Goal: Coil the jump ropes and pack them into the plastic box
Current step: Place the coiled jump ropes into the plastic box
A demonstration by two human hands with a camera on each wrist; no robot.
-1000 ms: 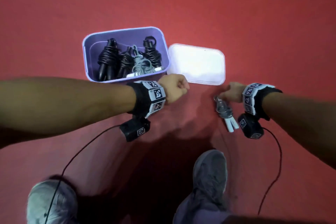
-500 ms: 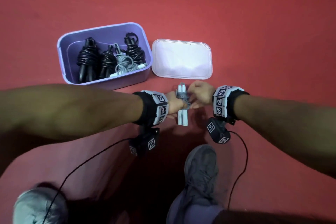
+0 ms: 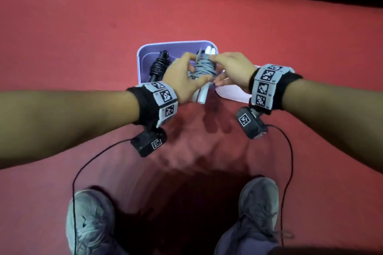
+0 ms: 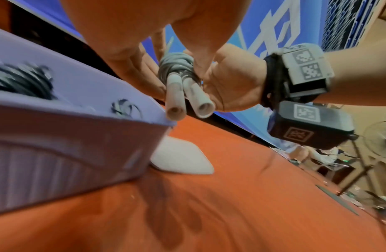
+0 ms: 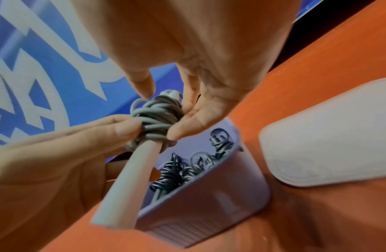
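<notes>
Both hands are on one bundle. My left hand point(image 3: 182, 76) and right hand point(image 3: 232, 70) hold the coiled grey jump rope point(image 3: 202, 67) between them, fingers curled round the cord wraps from either side; the right wrist view shows fingertips point(image 5: 127, 126) pinching the grey coil. Its two white handles point(image 4: 187, 97) lie side by side and stick out toward me, at 6 o'clock from the coil.

The bundle hangs over the near right corner of the purple plastic box point(image 3: 143, 56), above the rim, not yet down inside. In the box there is a black coiled rope point(image 3: 158, 66) at 9 o'clock from my hands; the right wrist view shows more dark coils point(image 5: 172, 172) there. How many, I can't tell.

The white lid point(image 3: 232, 93) lies flat on the red carpet point(image 3: 83, 37), just beside the box at 3 o'clock, partly hidden under my right hand. My grey shoes point(image 3: 257, 205) are at 6 o'clock.
</notes>
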